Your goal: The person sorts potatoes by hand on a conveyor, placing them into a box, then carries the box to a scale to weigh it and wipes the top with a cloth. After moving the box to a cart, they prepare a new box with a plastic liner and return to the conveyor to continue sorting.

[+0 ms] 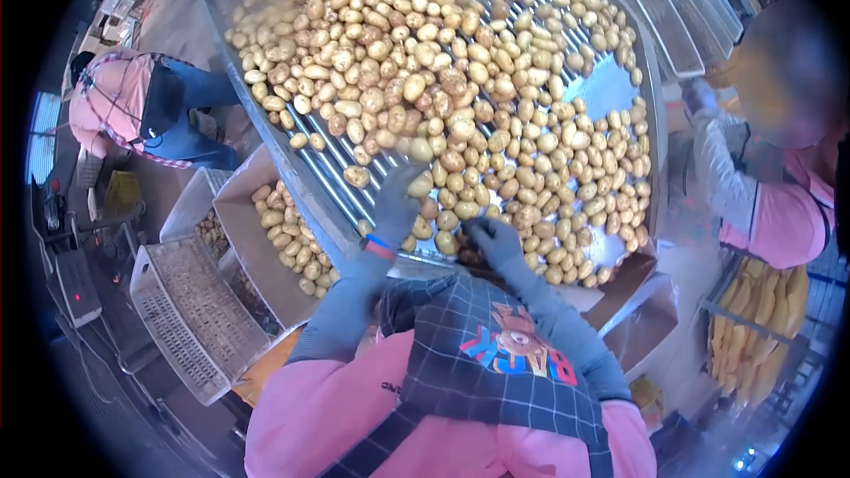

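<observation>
Many pale yellow potatoes point(390, 62) cover a metal roller table point(323, 168) in front of me. My left hand point(396, 202), in a grey glove with a red and blue band at the wrist, reaches over the near rollers. Its fingers curl against a potato point(421, 184). Close to the near edge is my right hand point(498, 241), also gloved, with bent fingers pointing down among the potatoes. What lies under those fingertips is hidden. Dark brown shapes show just below them, too shaded to make out.
A bin of potatoes point(292, 239) and a white plastic crate point(190, 314) stand at left. More crates point(668, 26) line the far right. One person point(150, 106) bends at left; another person point(770, 204) stands at right, beside yellow sacks point(757, 319).
</observation>
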`<state>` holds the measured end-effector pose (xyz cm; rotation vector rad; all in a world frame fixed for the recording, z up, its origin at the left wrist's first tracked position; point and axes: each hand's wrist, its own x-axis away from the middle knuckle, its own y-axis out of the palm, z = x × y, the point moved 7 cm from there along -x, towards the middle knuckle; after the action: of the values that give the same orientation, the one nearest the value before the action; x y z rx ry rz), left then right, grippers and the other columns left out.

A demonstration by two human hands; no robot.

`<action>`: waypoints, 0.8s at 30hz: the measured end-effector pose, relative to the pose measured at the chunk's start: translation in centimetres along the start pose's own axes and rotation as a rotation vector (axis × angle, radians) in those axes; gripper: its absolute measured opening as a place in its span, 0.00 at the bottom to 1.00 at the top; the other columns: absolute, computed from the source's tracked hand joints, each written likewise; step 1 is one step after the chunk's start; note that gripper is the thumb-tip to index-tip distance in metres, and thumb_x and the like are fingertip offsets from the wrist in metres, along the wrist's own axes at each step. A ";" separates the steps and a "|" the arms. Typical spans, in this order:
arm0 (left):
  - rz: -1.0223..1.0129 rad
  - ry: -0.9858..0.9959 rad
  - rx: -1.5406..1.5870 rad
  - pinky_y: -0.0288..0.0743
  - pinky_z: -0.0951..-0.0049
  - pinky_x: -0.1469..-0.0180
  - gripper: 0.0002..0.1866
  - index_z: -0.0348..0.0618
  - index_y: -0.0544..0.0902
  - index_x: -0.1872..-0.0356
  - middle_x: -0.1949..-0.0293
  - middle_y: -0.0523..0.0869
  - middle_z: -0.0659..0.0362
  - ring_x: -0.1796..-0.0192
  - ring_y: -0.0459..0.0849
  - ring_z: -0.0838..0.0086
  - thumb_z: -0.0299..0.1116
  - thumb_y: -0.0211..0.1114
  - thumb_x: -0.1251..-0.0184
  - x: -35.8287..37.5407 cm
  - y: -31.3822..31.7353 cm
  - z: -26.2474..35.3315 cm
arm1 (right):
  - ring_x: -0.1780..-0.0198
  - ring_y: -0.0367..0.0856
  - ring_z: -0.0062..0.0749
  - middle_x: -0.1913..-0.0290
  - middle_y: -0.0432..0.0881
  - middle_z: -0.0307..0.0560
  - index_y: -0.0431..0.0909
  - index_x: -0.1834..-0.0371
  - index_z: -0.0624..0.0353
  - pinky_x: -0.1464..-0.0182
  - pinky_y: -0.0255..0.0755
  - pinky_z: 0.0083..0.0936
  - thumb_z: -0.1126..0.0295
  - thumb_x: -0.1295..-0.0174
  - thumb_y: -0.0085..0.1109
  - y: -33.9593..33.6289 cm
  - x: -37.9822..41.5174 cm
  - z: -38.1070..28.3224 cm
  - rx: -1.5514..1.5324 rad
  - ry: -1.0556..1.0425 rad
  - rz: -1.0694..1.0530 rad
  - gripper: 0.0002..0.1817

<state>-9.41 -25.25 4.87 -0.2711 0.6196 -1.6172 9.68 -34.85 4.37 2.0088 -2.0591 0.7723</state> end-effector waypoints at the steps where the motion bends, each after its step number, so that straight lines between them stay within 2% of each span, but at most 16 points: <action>1: -0.014 0.025 0.053 0.73 0.64 0.45 0.31 0.49 0.79 0.44 0.50 0.80 0.49 0.47 0.79 0.55 0.17 0.57 0.56 1.2 -0.3 1.6 | 0.65 0.84 0.33 0.69 0.84 0.50 0.82 0.61 0.59 0.61 0.74 0.29 0.58 0.35 0.53 0.2 -0.4 -0.9 0.048 -0.059 0.004 0.16; 3: -0.021 0.110 0.095 0.72 0.64 0.43 0.35 0.47 0.77 0.39 0.50 0.80 0.49 0.47 0.79 0.54 0.17 0.54 0.56 2.5 -0.2 4.1 | 0.67 0.83 0.42 0.70 0.83 0.54 0.81 0.62 0.59 0.64 0.73 0.36 0.54 0.32 0.48 1.2 -1.6 -1.4 0.111 -0.102 -0.039 0.19; 5: -0.033 0.131 0.109 0.71 0.62 0.42 0.33 0.44 0.78 0.41 0.50 0.80 0.49 0.47 0.78 0.53 0.16 0.52 0.57 3.0 0.1 5.4 | 0.67 0.80 0.54 0.71 0.81 0.57 0.81 0.63 0.58 0.64 0.71 0.45 0.50 0.30 0.42 2.5 -1.7 -3.6 0.242 -0.135 -0.062 0.23; 6: -0.036 0.125 0.117 0.71 0.62 0.42 0.33 0.44 0.78 0.42 0.50 0.80 0.49 0.47 0.78 0.53 0.16 0.51 0.57 3.1 0.1 5.9 | 0.67 0.80 0.54 0.71 0.81 0.57 0.81 0.63 0.58 0.64 0.71 0.45 0.50 0.30 0.42 2.6 -1.5 -3.7 0.246 -0.135 -0.063 0.23; 8: -0.046 0.112 0.101 0.71 0.62 0.42 0.33 0.44 0.79 0.43 0.50 0.80 0.49 0.47 0.78 0.53 0.16 0.52 0.57 3.4 0.3 5.5 | 0.66 0.80 0.54 0.71 0.82 0.56 0.80 0.63 0.57 0.64 0.71 0.46 0.51 0.29 0.41 2.8 -1.2 -4.5 0.471 -0.256 -0.011 0.23; 12: -0.083 0.120 0.067 0.73 0.61 0.44 0.32 0.45 0.80 0.45 0.51 0.80 0.49 0.48 0.79 0.53 0.17 0.52 0.59 3.4 1.0 5.8 | 0.67 0.80 0.55 0.71 0.81 0.57 0.79 0.65 0.58 0.64 0.71 0.48 0.52 0.29 0.40 2.3 -0.6 -4.5 0.371 -0.217 -0.070 0.23; 13: -0.081 0.118 0.038 0.74 0.64 0.46 0.26 0.41 0.82 0.49 0.54 0.82 0.48 0.50 0.81 0.55 0.17 0.57 0.54 3.2 0.9 6.6 | 0.67 0.80 0.55 0.71 0.81 0.57 0.79 0.65 0.58 0.64 0.71 0.48 0.52 0.29 0.40 2.1 -0.6 -4.0 0.376 -0.214 -0.067 0.23; 15: -0.101 0.145 0.014 0.74 0.63 0.46 0.26 0.42 0.82 0.49 0.54 0.82 0.48 0.50 0.81 0.55 0.17 0.57 0.54 3.7 1.3 6.7 | 0.67 0.80 0.55 0.71 0.81 0.58 0.78 0.68 0.59 0.64 0.71 0.48 0.54 0.29 0.40 2.5 -0.5 -2.8 0.619 -0.327 -0.031 0.22; 16: -0.121 0.171 -0.017 0.74 0.63 0.46 0.26 0.42 0.82 0.49 0.54 0.82 0.48 0.50 0.81 0.55 0.17 0.58 0.55 4.1 1.3 6.7 | 0.67 0.80 0.55 0.71 0.81 0.58 0.78 0.68 0.59 0.64 0.71 0.48 0.54 0.29 0.40 2.4 -0.4 -2.1 0.621 -0.328 -0.032 0.22; 18: -0.146 0.154 0.032 0.74 0.64 0.46 0.26 0.42 0.82 0.49 0.54 0.82 0.48 0.50 0.81 0.55 0.18 0.59 0.55 4.8 0.7 6.4 | 0.67 0.78 0.49 0.68 0.78 0.53 0.74 0.59 0.60 0.67 0.71 0.40 0.65 0.34 0.47 3.0 0.2 -1.5 0.622 -0.462 -0.088 0.10; 19: -0.148 0.106 0.071 0.74 0.65 0.46 0.24 0.41 0.82 0.50 0.54 0.83 0.48 0.50 0.81 0.56 0.19 0.60 0.54 5.1 -0.2 6.2 | 0.67 0.78 0.49 0.68 0.78 0.53 0.74 0.59 0.60 0.67 0.71 0.40 0.65 0.34 0.47 3.0 0.5 -2.0 0.618 -0.458 -0.090 0.10; 20: -0.145 0.059 0.111 0.75 0.65 0.46 0.23 0.41 0.82 0.51 0.53 0.83 0.49 0.50 0.82 0.56 0.19 0.61 0.54 5.4 -1.0 5.8 | 0.63 0.79 0.50 0.65 0.78 0.54 0.74 0.56 0.59 0.62 0.72 0.39 0.65 0.35 0.49 3.2 0.9 -2.7 0.593 -0.414 -0.147 0.11; 21: -0.040 0.085 0.056 0.75 0.67 0.47 0.21 0.38 0.81 0.53 0.53 0.83 0.52 0.51 0.82 0.61 0.19 0.63 0.52 5.8 -3.0 5.5 | 0.59 0.79 0.50 0.61 0.79 0.54 0.74 0.53 0.59 0.58 0.73 0.39 0.65 0.36 0.50 3.4 1.0 -3.1 0.569 -0.372 -0.205 0.12; 22: 0.085 0.014 0.039 0.75 0.68 0.46 0.21 0.38 0.80 0.52 0.53 0.83 0.53 0.51 0.82 0.63 0.20 0.64 0.52 6.8 -5.6 2.7 | 0.59 0.79 0.50 0.61 0.79 0.54 0.74 0.53 0.59 0.58 0.73 0.39 0.65 0.36 0.50 2.6 0.5 -2.1 0.566 -0.374 -0.206 0.12; 23: 0.206 -0.055 0.019 0.75 0.69 0.46 0.21 0.37 0.79 0.51 0.53 0.83 0.54 0.51 0.82 0.65 0.20 0.66 0.52 7.8 -8.2 0.0 | 0.56 0.79 0.48 0.54 0.79 0.52 0.75 0.53 0.58 0.55 0.71 0.43 0.65 0.37 0.52 1.6 0.8 -1.6 0.747 -0.678 -0.182 0.13; 24: 0.311 -0.255 0.114 0.74 0.70 0.45 0.22 0.36 0.78 0.50 0.51 0.82 0.54 0.50 0.80 0.67 0.20 0.66 0.51 7.4 -11.2 0.2 | 0.52 0.78 0.45 0.48 0.78 0.50 0.76 0.52 0.56 0.51 0.70 0.46 0.64 0.38 0.53 0.5 1.7 -0.8 0.923 -0.983 -0.149 0.14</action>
<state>-19.93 -32.14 9.74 -0.2764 0.3528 -1.2879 8.86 -35.98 5.70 3.5812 -2.0635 0.9132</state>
